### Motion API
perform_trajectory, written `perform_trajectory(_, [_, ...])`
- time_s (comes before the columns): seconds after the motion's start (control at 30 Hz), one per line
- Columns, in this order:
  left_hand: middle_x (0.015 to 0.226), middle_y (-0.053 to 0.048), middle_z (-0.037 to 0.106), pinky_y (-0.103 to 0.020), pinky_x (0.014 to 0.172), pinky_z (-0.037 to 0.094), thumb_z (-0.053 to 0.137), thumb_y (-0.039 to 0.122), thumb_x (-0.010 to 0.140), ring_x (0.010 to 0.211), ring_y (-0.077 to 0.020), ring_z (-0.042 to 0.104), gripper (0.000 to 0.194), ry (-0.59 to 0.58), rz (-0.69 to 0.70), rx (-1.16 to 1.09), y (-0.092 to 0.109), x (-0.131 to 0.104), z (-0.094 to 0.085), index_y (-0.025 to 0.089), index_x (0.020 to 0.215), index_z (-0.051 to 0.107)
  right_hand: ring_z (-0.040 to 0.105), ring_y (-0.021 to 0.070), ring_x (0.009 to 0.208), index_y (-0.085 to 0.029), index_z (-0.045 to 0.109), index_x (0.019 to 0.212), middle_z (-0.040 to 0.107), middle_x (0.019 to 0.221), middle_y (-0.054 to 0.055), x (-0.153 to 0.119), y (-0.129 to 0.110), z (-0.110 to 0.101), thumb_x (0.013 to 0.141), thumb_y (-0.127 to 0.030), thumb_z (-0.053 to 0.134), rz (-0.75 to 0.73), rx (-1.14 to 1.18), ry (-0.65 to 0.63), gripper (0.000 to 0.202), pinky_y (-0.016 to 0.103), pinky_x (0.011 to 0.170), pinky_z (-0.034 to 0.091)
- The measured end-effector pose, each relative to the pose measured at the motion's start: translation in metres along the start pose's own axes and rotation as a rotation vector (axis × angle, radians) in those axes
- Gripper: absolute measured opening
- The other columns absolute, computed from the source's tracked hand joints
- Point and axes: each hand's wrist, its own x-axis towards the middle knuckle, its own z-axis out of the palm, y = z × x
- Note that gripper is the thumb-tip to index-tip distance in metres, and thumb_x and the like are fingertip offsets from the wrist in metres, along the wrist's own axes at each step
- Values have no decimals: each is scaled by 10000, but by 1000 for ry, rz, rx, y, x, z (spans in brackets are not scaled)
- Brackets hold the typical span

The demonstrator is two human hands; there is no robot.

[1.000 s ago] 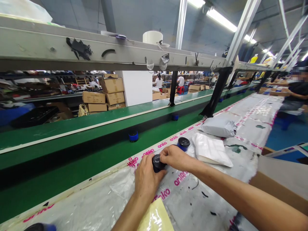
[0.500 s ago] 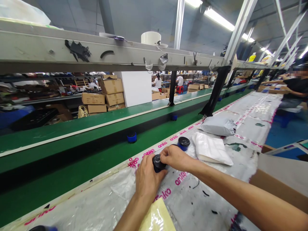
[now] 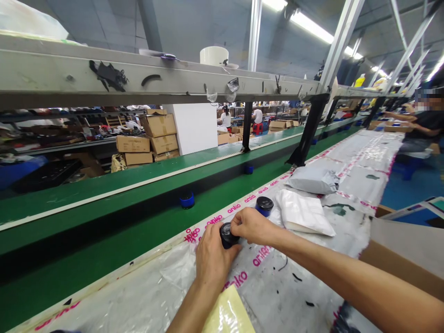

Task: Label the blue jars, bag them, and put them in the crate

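A small round piece with a glossy black top (image 3: pixel 228 233) stands on the plastic-covered bench. My left hand (image 3: pixel 212 252) curls around its left and near sides, the thumb at the front. At the top's right edge, the fingertips of my right hand (image 3: pixel 255 226) are pinched together; whatever lies between them is hidden. Just beyond my right hand stands a similar round piece, blue with a black top (image 3: pixel 264 206). A yellow sheet (image 3: pixel 229 312) lies near my left forearm.
A green conveyor belt (image 3: pixel 138 240) runs along the bench's far side, carrying a blue round piece (image 3: pixel 187 200). White folded packaging (image 3: pixel 305 212) and a grey bag (image 3: pixel 312 179) lie to the right. An open carton (image 3: pixel 405 254) stands right. Overhead runs a shelf beam (image 3: pixel 173 83).
The view has shifted slightly, so the background sits a little further left. My hands keep nearly the same hold on the round piece.
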Motion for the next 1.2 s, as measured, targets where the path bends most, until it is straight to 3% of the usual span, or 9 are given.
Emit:
perform_trajectory(0.33, [1099,-16,639,-329,821,435,807,248,705,1031,-247,618,487,0,0,10,2,1,-2,261,1132,573,573,119,473,-167,646,677,575,528,-26,3,5,1,769,-234,668,45,118,-26,116,165,377,410])
perform_trajectory(0.5, [1076,-23,634,-332,778,448,795,292,733,993,-255,630,444,1,-2,18,5,2,-3,258,1118,577,614,116,477,-175,580,851,611,564,-42,5,11,4,812,-200,691,96,232,-22,119,156,395,456])
perform_trajectory(0.63, [1078,-26,634,-343,792,464,799,277,730,996,-261,632,434,15,16,15,4,1,-3,255,1107,584,609,104,458,-161,565,1030,646,597,-31,2,12,1,889,-123,575,130,282,9,146,156,430,450])
perform_trajectory(0.7, [1098,-25,634,-353,822,467,802,251,722,1029,-264,625,457,20,32,15,3,1,-2,256,1123,582,659,127,562,-152,579,1093,702,708,19,-6,13,-1,929,-139,512,42,221,93,178,190,519,488])
perform_trajectory(0.8, [1100,-28,638,-361,824,472,791,259,739,1031,-267,626,453,24,35,19,2,1,-2,254,1140,580,687,191,890,-165,558,1263,728,1011,91,-25,16,1,974,-169,435,-280,-77,293,314,281,760,519])
perform_trajectory(0.87, [1103,-33,645,-359,824,473,765,267,773,1030,-262,628,422,20,43,-4,2,1,-2,253,1153,581,652,220,943,-175,465,1405,711,1063,103,-38,22,6,968,-160,428,-479,-334,293,438,321,796,506])
perform_trajectory(0.93, [1107,-38,652,-358,833,473,744,271,799,1037,-256,627,394,9,50,-28,2,1,-3,250,1159,584,626,227,870,-150,388,1471,709,1007,107,-46,29,12,939,-122,437,-592,-518,231,535,324,748,504])
perform_trajectory(1.1, [1102,-41,663,-367,837,472,748,287,792,1040,-264,627,379,-13,19,6,6,2,-4,240,1137,600,590,249,891,-75,284,1505,693,990,133,-47,39,20,918,-100,405,-611,-563,319,600,353,741,514])
perform_trajectory(1.2, [1114,-44,663,-368,841,477,745,280,789,1047,-266,628,386,-23,7,15,6,2,-5,242,1144,601,588,263,862,-53,316,1479,688,988,142,-48,40,19,883,-72,393,-626,-617,320,601,359,682,515])
